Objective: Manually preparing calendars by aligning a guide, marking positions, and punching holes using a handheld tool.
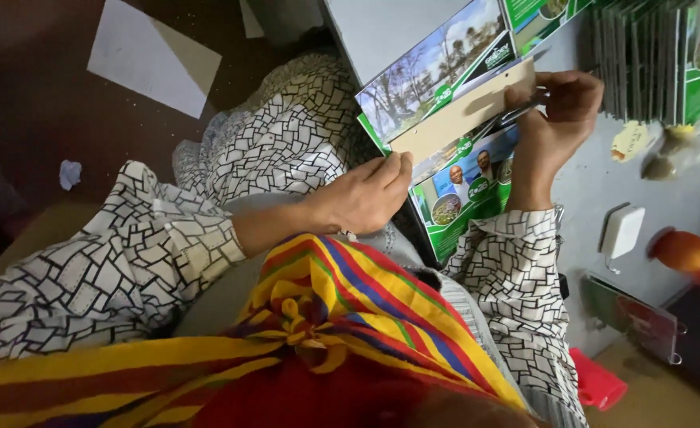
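Here both hands, left (366, 194) and right (560, 119), seemingly pinch opposite ends of the cardboard strip (461, 111).

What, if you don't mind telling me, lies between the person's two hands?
In the head view, a tan cardboard strip spans from the left hand to the right hand, lying over a green printed calendar sheet.

Dark reddish-brown floor (41, 87), dim, strewn with a pale flat sheet of card (140, 51) and a small crumpled white scrap (69, 173). Grey flat worktop (595, 186) at right, lit more brightly, possibly from above.
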